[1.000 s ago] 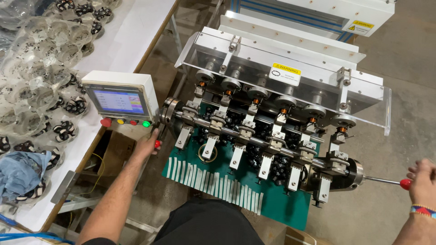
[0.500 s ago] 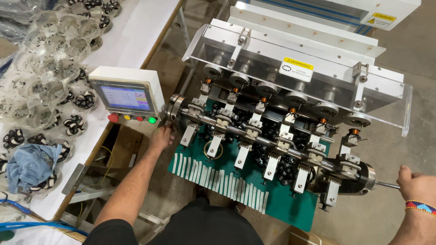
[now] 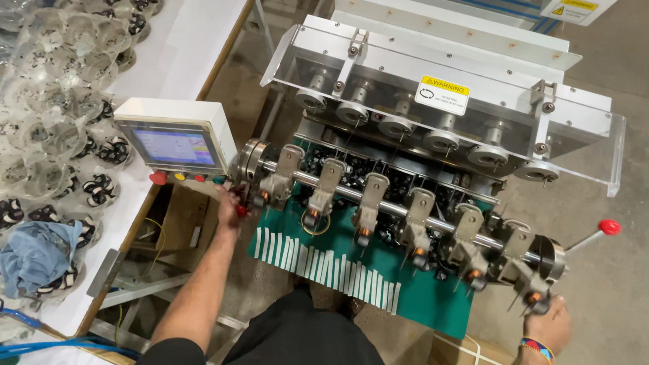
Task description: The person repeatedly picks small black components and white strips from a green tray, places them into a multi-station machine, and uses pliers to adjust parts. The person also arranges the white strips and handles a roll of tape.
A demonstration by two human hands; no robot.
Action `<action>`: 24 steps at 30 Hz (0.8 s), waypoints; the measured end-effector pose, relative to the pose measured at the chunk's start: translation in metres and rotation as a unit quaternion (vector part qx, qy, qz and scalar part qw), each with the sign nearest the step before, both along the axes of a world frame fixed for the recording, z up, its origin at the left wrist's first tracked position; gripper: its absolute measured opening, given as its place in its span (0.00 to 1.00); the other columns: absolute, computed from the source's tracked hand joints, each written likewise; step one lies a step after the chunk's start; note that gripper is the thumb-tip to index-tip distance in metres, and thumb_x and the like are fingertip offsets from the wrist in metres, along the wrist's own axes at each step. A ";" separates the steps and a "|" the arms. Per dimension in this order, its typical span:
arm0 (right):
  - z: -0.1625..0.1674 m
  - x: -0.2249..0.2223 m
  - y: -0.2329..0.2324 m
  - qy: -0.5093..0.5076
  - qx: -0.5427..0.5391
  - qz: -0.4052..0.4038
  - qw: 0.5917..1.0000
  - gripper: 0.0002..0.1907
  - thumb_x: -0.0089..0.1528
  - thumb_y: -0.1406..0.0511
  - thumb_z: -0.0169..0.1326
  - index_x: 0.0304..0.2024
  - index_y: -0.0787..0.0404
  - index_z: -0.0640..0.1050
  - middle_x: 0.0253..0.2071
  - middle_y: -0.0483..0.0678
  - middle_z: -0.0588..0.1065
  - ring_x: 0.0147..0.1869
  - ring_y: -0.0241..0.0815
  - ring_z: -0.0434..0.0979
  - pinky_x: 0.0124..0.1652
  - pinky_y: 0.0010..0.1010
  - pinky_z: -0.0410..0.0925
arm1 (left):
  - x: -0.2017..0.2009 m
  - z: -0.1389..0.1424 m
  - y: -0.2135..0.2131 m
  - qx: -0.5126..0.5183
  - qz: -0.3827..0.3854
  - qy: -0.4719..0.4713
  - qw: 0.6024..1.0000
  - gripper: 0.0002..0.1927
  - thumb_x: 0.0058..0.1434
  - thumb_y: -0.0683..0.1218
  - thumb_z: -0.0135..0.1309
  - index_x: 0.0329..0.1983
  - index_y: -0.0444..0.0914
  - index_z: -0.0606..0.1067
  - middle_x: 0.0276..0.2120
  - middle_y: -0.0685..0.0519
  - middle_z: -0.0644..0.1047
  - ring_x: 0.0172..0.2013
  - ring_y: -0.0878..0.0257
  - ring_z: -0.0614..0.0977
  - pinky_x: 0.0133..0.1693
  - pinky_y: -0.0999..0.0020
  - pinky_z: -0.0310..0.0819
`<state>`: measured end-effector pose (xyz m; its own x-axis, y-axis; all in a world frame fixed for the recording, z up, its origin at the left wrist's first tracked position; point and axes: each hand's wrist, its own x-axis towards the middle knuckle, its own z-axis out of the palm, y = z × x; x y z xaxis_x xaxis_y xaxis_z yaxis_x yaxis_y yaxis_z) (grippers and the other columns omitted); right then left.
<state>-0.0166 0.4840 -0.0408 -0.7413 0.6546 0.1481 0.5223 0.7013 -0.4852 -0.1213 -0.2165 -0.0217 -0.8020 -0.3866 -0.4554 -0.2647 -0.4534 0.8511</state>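
Winding machine (image 3: 419, 203) gripped at both ends.
Left hand (image 3: 230, 203) clamped on the red knob (image 3: 241, 209); right hand (image 3: 549, 323) closed at the end spindle (image 3: 534, 297); both are best kept steady.

A long steel shaft (image 3: 399, 209) runs slantwise across the winding machine (image 3: 433, 135), carrying six grey clamp arms; a red-knobbed lever (image 3: 240, 203) sits at its left end, another (image 3: 608, 227) sticks out at right.
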 end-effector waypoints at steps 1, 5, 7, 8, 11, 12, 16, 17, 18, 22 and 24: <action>-0.007 -0.023 -0.001 0.016 -0.155 -0.056 0.986 0.29 0.79 0.51 0.38 0.42 0.63 0.82 0.38 0.59 0.79 0.39 0.58 0.77 0.38 0.48 0.68 | -0.001 0.001 0.000 -0.013 0.001 -0.016 1.000 0.44 0.67 0.76 0.23 0.55 0.39 0.75 0.34 0.54 0.80 0.26 0.67 0.77 0.23 0.72 0.66; -0.005 -0.073 -0.002 0.013 -0.366 -0.122 0.922 0.20 0.73 0.54 0.46 0.42 0.63 0.79 0.38 0.51 0.77 0.36 0.47 0.77 0.33 0.42 0.68 | -0.005 0.007 0.001 -0.029 0.027 -0.063 0.997 0.48 0.62 0.81 0.26 0.55 0.40 0.75 0.35 0.56 0.77 0.22 0.66 0.71 0.21 0.71 0.60; 0.001 -0.092 -0.007 0.008 -0.392 -0.133 0.910 0.18 0.72 0.55 0.47 0.44 0.62 0.78 0.38 0.50 0.78 0.36 0.46 0.77 0.32 0.41 0.69 | -0.009 0.009 0.002 -0.021 0.036 -0.061 0.997 0.49 0.60 0.82 0.26 0.53 0.39 0.75 0.34 0.56 0.78 0.20 0.65 0.69 0.20 0.71 0.59; 0.005 -0.100 -0.010 0.012 -0.404 -0.135 0.904 0.18 0.71 0.55 0.47 0.45 0.62 0.78 0.37 0.50 0.78 0.36 0.45 0.77 0.32 0.40 0.69 | -0.010 0.010 0.002 -0.021 0.031 -0.060 0.997 0.49 0.60 0.82 0.26 0.52 0.39 0.75 0.34 0.54 0.79 0.18 0.65 0.69 0.20 0.70 0.58; 0.013 -0.121 -0.019 0.038 -0.437 -0.130 0.889 0.16 0.69 0.56 0.48 0.47 0.61 0.76 0.37 0.49 0.78 0.35 0.44 0.78 0.31 0.39 0.70 | -0.014 0.015 -0.002 -0.019 0.023 -0.085 0.996 0.48 0.60 0.82 0.26 0.49 0.38 0.76 0.32 0.52 0.80 0.17 0.66 0.68 0.19 0.70 0.56; 0.016 -0.129 -0.020 0.046 -0.448 -0.126 0.884 0.16 0.69 0.56 0.48 0.47 0.61 0.76 0.37 0.48 0.78 0.35 0.44 0.78 0.31 0.38 0.71 | -0.012 0.017 -0.003 -0.018 0.024 -0.100 0.995 0.48 0.60 0.81 0.27 0.48 0.38 0.77 0.31 0.52 0.80 0.16 0.66 0.67 0.19 0.70 0.56; 0.021 -0.146 -0.020 0.103 -0.493 -0.107 0.858 0.16 0.67 0.57 0.49 0.50 0.60 0.74 0.36 0.47 0.78 0.34 0.42 0.79 0.29 0.36 0.72 | -0.009 0.020 -0.007 -0.014 0.052 -0.109 0.993 0.45 0.62 0.80 0.31 0.50 0.38 0.75 0.33 0.52 0.79 0.19 0.64 0.70 0.20 0.68 0.58; 0.019 -0.143 -0.018 0.120 -0.503 -0.101 0.850 0.16 0.66 0.57 0.49 0.51 0.60 0.73 0.36 0.46 0.78 0.33 0.41 0.80 0.29 0.36 0.72 | -0.005 0.019 -0.007 -0.016 0.046 -0.118 0.992 0.45 0.63 0.80 0.29 0.50 0.38 0.75 0.33 0.51 0.80 0.20 0.65 0.72 0.21 0.69 0.60; 0.015 -0.138 -0.019 0.148 -0.512 -0.100 0.840 0.16 0.66 0.58 0.50 0.52 0.60 0.73 0.36 0.46 0.78 0.33 0.41 0.80 0.29 0.35 0.73 | -0.003 0.017 -0.005 -0.018 0.033 -0.127 0.991 0.46 0.63 0.80 0.27 0.50 0.39 0.75 0.33 0.51 0.80 0.22 0.65 0.73 0.21 0.69 0.62; -0.021 -0.073 -0.039 0.277 -0.476 -0.158 0.819 0.19 0.63 0.59 0.51 0.54 0.59 0.71 0.36 0.44 0.78 0.32 0.39 0.81 0.28 0.33 0.74 | 0.026 -0.006 0.016 0.066 0.056 -0.064 0.994 0.44 0.66 0.79 0.25 0.48 0.41 0.77 0.33 0.52 0.79 0.25 0.65 0.76 0.26 0.70 0.69; -0.045 -0.044 -0.069 0.242 -0.333 -0.192 0.891 0.13 0.70 0.65 0.53 0.47 0.73 0.75 0.36 0.49 0.75 0.34 0.41 0.74 0.31 0.33 0.69 | 0.052 -0.020 0.035 -0.015 -0.015 -0.154 0.988 0.43 0.68 0.75 0.31 0.44 0.35 0.79 0.30 0.50 0.78 0.27 0.60 0.77 0.29 0.64 0.70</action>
<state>-0.0603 0.4147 -0.0854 -0.3990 0.9081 -0.1271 0.2787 -0.0120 -0.9603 -0.0693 -0.1814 -0.0417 -0.6386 -0.3815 -0.6683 -0.5258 -0.4178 0.7409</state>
